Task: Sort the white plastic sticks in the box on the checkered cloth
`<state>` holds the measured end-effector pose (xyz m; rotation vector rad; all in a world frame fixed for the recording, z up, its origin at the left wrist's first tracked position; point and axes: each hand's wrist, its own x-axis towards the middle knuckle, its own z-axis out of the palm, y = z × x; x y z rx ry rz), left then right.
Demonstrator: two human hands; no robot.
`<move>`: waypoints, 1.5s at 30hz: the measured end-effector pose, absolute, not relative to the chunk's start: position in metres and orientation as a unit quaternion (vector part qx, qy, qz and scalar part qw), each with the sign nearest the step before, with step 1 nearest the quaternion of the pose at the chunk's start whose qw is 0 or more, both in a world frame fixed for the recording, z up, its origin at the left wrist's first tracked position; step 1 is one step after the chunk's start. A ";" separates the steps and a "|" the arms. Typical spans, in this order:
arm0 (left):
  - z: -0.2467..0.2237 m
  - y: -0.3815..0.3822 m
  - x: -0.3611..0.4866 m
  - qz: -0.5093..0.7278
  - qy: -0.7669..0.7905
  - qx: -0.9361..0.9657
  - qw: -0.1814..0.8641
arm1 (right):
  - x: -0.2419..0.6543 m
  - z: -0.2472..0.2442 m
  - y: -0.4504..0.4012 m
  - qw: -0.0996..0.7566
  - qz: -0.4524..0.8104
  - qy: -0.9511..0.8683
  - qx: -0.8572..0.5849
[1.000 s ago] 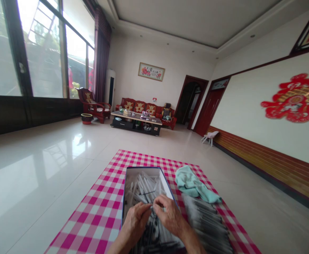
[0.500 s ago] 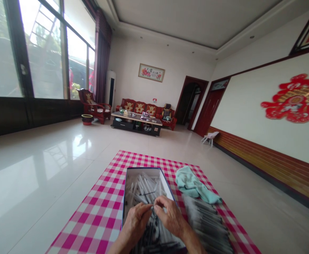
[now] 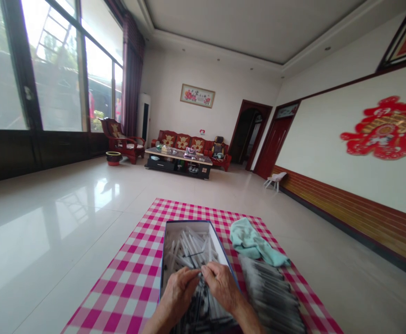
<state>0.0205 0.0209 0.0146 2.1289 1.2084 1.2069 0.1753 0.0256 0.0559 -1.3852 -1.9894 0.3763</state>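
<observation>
Over a white box with a blue edge [image 3: 221, 242], my left hand [image 3: 179, 292] and my right hand [image 3: 222, 286] meet with their fingertips almost touching. Each hand is pinched closed on something too small and hidden to make out. Inside the box lie clear and white plastic tubes [image 3: 191, 246] at the far end, with dark thin parts [image 3: 196, 308] nearer to me, partly under my hands. To the right of the box rests a pile of dark pen-like sticks in clear wrapping [image 3: 275, 294].
A mint-green cloth [image 3: 254, 241] lies beyond the wrapped pile, on the pink and white checked tablecloth [image 3: 129, 273]. Farther off are a low table [image 3: 178, 163], a red wooden sofa [image 3: 183, 141] and a small stool [image 3: 275, 180].
My right hand has shifted slightly, its fingers now lying a little flatter beside the left fingertips. My left hand stays in nearly the same place.
</observation>
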 end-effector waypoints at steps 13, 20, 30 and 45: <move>0.021 0.019 0.018 0.432 0.440 0.751 0.235 | 0.170 0.057 0.027 0.329 0.153 -0.763 -0.535; 0.026 0.023 0.014 0.428 0.448 0.735 0.274 | 0.167 0.050 0.029 0.357 0.148 -0.758 -0.526; 0.048 0.047 0.003 0.363 0.414 0.792 0.264 | 0.164 0.046 0.043 0.385 0.140 -0.747 -0.524; 0.034 0.065 -0.020 0.448 0.431 0.726 0.293 | 0.193 0.065 0.040 0.304 0.236 -0.740 -0.551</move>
